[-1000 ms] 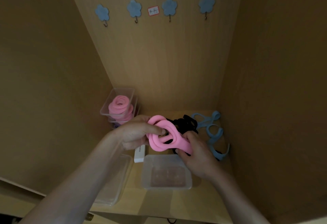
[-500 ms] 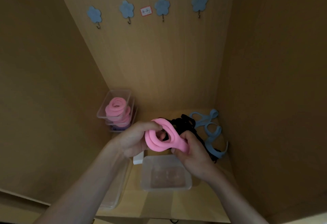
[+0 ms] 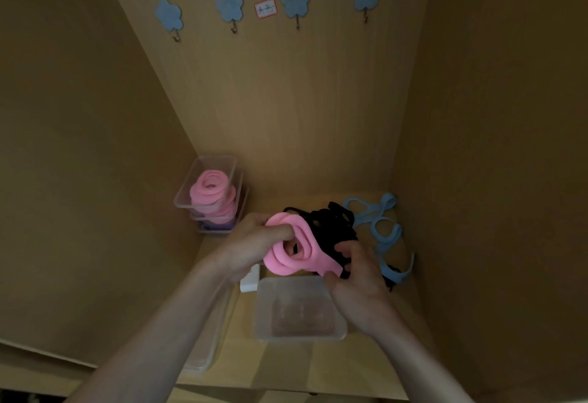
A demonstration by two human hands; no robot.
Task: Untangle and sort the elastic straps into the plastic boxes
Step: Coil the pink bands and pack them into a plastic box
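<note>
Both hands hold a coiled pink elastic strap (image 3: pixel 297 251) above the shelf. My left hand (image 3: pixel 254 243) grips its left loop, with a finger laid across the top. My right hand (image 3: pixel 353 272) pinches its right end. Black straps (image 3: pixel 331 224) lie tangled just behind it, partly hidden. Light blue straps (image 3: pixel 381 230) sprawl at the back right. An empty clear plastic box (image 3: pixel 299 308) sits right below my hands. At the back left stands a stack of clear boxes (image 3: pixel 210 195), the top ones holding rolled pink straps (image 3: pixel 211 189).
The shelf is a narrow wooden cubby with side walls close on both sides. Several blue flower hooks (image 3: pixel 294 1) hang on the back wall. Another clear box (image 3: pixel 203 351) sits at the front left, under my left forearm. A small white object (image 3: pixel 249 281) lies beside the empty box.
The pink strap has been wound tighter between my hands, and its loop is smaller. The camera has tilted slightly, so the scene sits lower in view.
</note>
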